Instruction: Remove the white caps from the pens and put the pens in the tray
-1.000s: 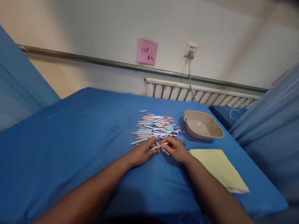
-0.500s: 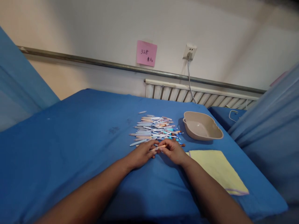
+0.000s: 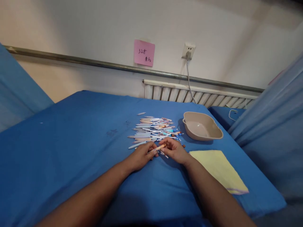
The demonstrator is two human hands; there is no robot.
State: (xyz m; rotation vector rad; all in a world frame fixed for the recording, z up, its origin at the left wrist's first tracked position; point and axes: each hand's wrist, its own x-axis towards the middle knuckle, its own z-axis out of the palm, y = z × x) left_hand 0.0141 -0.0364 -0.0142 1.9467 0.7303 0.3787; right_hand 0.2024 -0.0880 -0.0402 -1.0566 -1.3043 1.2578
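Observation:
Between my two hands is an orange pen [image 3: 159, 147], lying at a slant. My left hand [image 3: 142, 154] is closed on its lower left end. Fingers of my right hand [image 3: 175, 150] pinch its upper right end, by the orange tip. Below the right fingers a thin white stick [image 3: 165, 154] pokes out; whether a finger touches it I cannot tell. Just beyond both hands spreads a pile of pen parts [image 3: 145, 126], with pale blue, grey and peach barrels, white refills and small blue and brown pieces. A light blue barrel [image 3: 137, 145] lies close to my left hand.
A beige plastic basin [image 3: 202, 126] stands right of the pile. Nearer me lies a folded yellow cloth [image 3: 220, 170]. Blue cloth [image 3: 71, 148] covers the table. Behind it are a radiator [image 3: 174, 93] and a metal rail [image 3: 101, 64]. Blue curtains [image 3: 272, 116] hang at both sides.
The view has shifted slightly. The pen's orange body shows more between my hands, and a white stick now shows below my right fingers.

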